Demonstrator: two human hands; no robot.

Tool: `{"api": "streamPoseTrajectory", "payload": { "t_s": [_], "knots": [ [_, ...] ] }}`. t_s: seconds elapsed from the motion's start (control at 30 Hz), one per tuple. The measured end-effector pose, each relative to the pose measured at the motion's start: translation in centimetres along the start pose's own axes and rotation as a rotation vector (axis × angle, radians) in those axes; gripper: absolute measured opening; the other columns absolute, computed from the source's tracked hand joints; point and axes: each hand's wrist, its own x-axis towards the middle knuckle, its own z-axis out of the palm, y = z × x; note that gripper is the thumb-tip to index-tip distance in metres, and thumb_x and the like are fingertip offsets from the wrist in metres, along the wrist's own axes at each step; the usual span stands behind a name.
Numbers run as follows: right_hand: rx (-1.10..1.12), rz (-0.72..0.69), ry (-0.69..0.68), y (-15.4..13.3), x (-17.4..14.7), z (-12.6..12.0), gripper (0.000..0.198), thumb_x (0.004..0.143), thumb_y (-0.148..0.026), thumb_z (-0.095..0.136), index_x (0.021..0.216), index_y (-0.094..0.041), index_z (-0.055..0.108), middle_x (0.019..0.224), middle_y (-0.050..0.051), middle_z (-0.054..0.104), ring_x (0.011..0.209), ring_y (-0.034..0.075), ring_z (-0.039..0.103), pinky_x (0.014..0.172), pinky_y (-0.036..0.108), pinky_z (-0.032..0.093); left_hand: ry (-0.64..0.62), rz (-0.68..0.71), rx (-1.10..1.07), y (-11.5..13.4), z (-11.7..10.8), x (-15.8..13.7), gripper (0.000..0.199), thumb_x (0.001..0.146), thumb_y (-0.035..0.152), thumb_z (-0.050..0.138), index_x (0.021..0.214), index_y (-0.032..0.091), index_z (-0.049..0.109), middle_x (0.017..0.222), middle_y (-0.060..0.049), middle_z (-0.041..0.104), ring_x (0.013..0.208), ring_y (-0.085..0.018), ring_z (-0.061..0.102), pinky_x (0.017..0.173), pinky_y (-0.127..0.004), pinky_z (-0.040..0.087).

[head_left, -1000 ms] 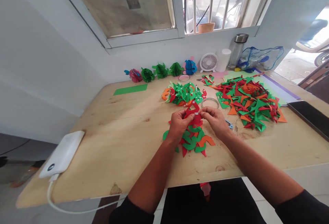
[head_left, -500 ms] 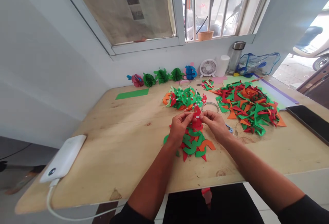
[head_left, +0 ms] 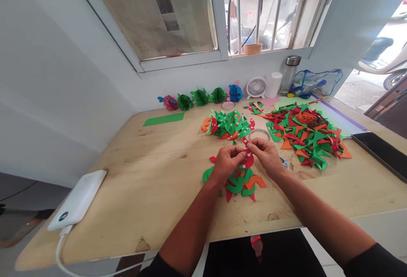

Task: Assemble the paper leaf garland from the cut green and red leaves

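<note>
While both forearms reach across the wooden table (head_left: pixel 149 200), the heap of red, green and orange scraps (head_left: pixel 305 135) spreads to the right, larger than the cluster of mostly green cutouts with white squares (head_left: pixel 230 124) lying beyond the hands. Nearer the front edge is a loose pile of curved cutouts (head_left: pixel 235 186), green, red and orange, partly under the left hand (head_left: pixel 227 160). That hand is closed, its thumb and forefinger pinching a red cutout (head_left: pixel 249 160), held between the two hands just above the loose pile. The right hand (head_left: pixel 263 153) has its thumb and forefinger pressed together on the piece's narrow upper end, near a small white square (head_left: pixel 244 141). If the two pinches pull unevenly, the thin material could crease or tear at that narrow end; a fingertip dragging across a square might lift or shift it, if it is only stuck on. Should the left pinch loosen, the piece could drop among similar red ones. Compared with half a second ago, the red cutout is turned, so its rounded body and more white squares show, and a green tip appears beyond the left fingers.
</note>
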Motion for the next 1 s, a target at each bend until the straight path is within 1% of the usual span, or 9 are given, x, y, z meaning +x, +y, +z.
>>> {"api": "streamPoseTrajectory", "payload": {
  "t_s": [0.17,0.27,0.4,0.47,0.57,0.7,0.8,0.9,1.0],
  "knots": [
    [0.057,0.027,0.054,0.2,0.1,-0.2,0.029,0.07,-0.047,0.067,0.068,-0.019,0.061,0.061,-0.002,0.055,0.058,0.011,0.046,0.056,0.025,0.038,-0.019,-0.003,0.071,-0.1,0.0,0.0,0.026,0.064,0.039,0.07,0.073,0.015,0.071,0.056,0.0,0.062,0.048,-0.01,0.051,0.049,-0.021,0.04],
    [0.029,0.043,0.09,0.0,0.2,-0.5,0.03,0.068,-0.048,0.067,0.067,-0.019,0.062,0.059,-0.002,0.054,0.055,0.011,0.045,0.053,0.025,0.037,-0.03,0.028,0.149,-0.6,-0.2,0.3,0.024,0.07,0.038,0.064,0.066,0.015,0.068,0.05,0.001,0.057,0.044,-0.009,0.047,0.046,-0.021,0.037],
    [-0.053,0.092,0.148,-0.6,1.4,-1.0,0.034,0.066,-0.051,0.067,0.068,-0.017,0.062,0.055,-0.002,0.053,0.049,0.01,0.041,0.048,0.025,0.033,-0.002,0.069,0.163,-1.4,-0.4,0.9,0.026,0.075,0.035,0.058,0.059,0.016,0.063,0.056,-0.001,0.062,0.05,-0.012,0.054,0.05,-0.022,0.042],
    [-0.166,0.083,0.16,-1.0,3.1,-1.3,0.035,0.065,-0.051,0.066,0.068,-0.016,0.063,0.054,-0.001,0.054,0.048,0.01,0.041,0.046,0.024,0.032,0.016,0.071,0.158,-1.7,-0.4,1.1,0.026,0.075,0.035,0.057,0.059,0.016,0.062,0.057,-0.002,0.064,0.052,-0.013,0.056,0.052,-0.023,0.044],
    [-0.412,-0.012,0.25,-1.1,6.6,-1.4,0.035,0.068,-0.051,0.06,0.066,-0.016,0.064,0.055,0.0,0.057,0.053,0.012,0.047,0.05,0.025,0.035,0.045,0.085,0.188,-1.9,-0.4,1.1,0.023,0.076,0.033,0.057,0.062,0.016,0.063,0.058,-0.003,0.065,0.053,-0.014,0.058,0.054,-0.024,0.044],
    [-0.532,0.023,0.293,-0.1,11.4,-0.7,0.028,0.068,-0.044,0.061,0.06,-0.017,0.065,0.049,0.0,0.056,0.054,0.015,0.051,0.053,0.026,0.035,0.062,0.085,0.223,-1.9,-0.4,1.1,0.022,0.076,0.031,0.055,0.062,0.017,0.063,0.057,-0.002,0.065,0.054,-0.014,0.059,0.055,-0.025,0.044],
    [-0.601,0.049,0.277,0.2,13.5,-0.1,0.018,0.063,-0.033,0.067,0.053,-0.018,0.064,0.048,0.002,0.056,0.059,0.018,0.055,0.058,0.028,0.037,0.07,0.081,0.213,-1.9,-0.7,1.2,0.022,0.076,0.031,0.054,0.061,0.016,0.062,0.058,-0.003,0.064,0.055,-0.014,0.059,0.055,-0.024,0.044],
    [-0.625,0.015,0.253,-1.1,13.3,-0.2,0.012,0.065,-0.03,0.066,0.06,-0.018,0.067,0.062,0.006,0.065,0.072,0.021,0.059,0.066,0.03,0.039,0.105,0.097,0.188,-1.9,-0.9,1.4,0.023,0.076,0.032,0.054,0.062,0.016,0.062,0.058,-0.003,0.064,0.053,-0.014,0.058,0.054,-0.024,0.044],
    [-0.607,-0.033,0.155,-4.0,10.1,-1.5,0.02,0.072,-0.036,0.062,0.075,-0.018,0.07,0.07,0.005,0.067,0.073,0.02,0.059,0.067,0.031,0.042,0.169,0.104,0.131,-1.9,-1.0,1.6,0.023,0.077,0.034,0.054,0.064,0.016,0.062,0.058,-0.002,0.064,0.05,-0.012,0.055,0.051,-0.023,0.042]
  ]
}}
